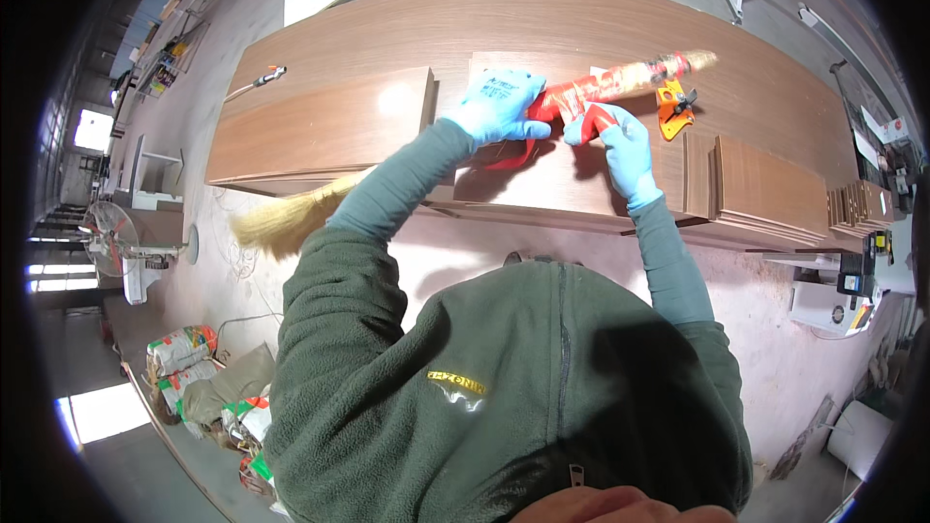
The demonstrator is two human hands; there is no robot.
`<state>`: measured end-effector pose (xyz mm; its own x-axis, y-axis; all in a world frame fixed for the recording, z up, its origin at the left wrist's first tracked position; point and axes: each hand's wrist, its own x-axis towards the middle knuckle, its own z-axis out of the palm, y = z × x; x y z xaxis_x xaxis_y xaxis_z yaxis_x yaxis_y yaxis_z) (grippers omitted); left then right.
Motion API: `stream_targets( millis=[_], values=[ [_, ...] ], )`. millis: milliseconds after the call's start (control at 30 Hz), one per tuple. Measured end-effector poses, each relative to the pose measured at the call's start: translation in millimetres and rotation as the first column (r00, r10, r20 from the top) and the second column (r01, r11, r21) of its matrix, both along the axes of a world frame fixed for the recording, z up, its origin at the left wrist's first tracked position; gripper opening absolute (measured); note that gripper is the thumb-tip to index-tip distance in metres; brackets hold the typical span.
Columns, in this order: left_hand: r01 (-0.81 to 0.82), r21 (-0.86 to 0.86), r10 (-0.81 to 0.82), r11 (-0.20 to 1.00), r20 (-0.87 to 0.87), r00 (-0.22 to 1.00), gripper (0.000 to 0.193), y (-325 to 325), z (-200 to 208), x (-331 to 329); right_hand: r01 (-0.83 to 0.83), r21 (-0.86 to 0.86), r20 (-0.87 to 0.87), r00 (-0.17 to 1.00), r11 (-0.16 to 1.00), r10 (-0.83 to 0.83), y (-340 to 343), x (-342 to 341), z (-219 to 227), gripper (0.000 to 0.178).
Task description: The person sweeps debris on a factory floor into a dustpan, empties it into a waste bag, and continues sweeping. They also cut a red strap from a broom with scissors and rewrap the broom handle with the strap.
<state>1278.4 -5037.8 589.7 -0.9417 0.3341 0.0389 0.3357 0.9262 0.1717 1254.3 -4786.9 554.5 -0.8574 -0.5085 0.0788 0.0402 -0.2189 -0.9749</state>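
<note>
The left hand (499,105) curls snugly around the broom (325,196), apparently steadying it aslant across the near edge of the worktable (765,97), bristles (266,225) overhanging, while the right hand (627,143) pinches red tape (600,120) beside the wrapped handle (622,83), seemingly for control.

A broom (620,84) slants across the desk (601,15), upper centre; a board stack (320,131) lies left, another stack (770,189) right; sacks (184,353) lower left.

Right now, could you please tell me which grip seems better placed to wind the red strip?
Probably the right grip: it pinches the red strip, while the left grip holds the broom handle.
</note>
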Motion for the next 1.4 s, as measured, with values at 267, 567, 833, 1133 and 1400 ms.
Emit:
stream_targets(
  millis=[267, 567, 833, 1133, 1400],
  values=[
    [-0.375, 0.471, 0.347, 0.798, 0.15, 0.926, 0.079, 5.7, -28.9, 8.8, -0.079, 0.182, -0.097, 0.99, 0.98, 0.098, -14.2, -25.4, 6.6, 0.032],
    [0.144, 0.405, 0.047, 0.903, -0.426, 0.904, 0.056, -16.8, -35.3, 15.9, -0.066, 0.385, -0.216, 0.963, 0.921, 0.159, -48.2, -45.2, -10.7, 0.031],
    [0.192, 0.219, -0.063, 0.957, -0.488, 0.871, 0.072, -20.8, -35.3, 1.0, -0.021, 0.322, -0.104, 0.993, 0.946, 0.057, -59.1, -41.7, 15.1, 0.029],
    [0.133, 0.16, -0.015, 0.978, -0.585, 0.811, 0.067, -25.4, -57.3, -19.4, 0.285, 0.362, -0.842, 0.508, 0.888, 0.181, -107.6, 12.1, 16.0, 0.031],
    [0.276, 0.238, -0.151, 0.931, -0.437, 0.887, 0.048, -31.1, -61.3, -16.4, 0.233, 0.154, -0.72, 0.692, 0.96, -0.052, -89.5, 30.3, 10.6, 0.053]
  ],
)
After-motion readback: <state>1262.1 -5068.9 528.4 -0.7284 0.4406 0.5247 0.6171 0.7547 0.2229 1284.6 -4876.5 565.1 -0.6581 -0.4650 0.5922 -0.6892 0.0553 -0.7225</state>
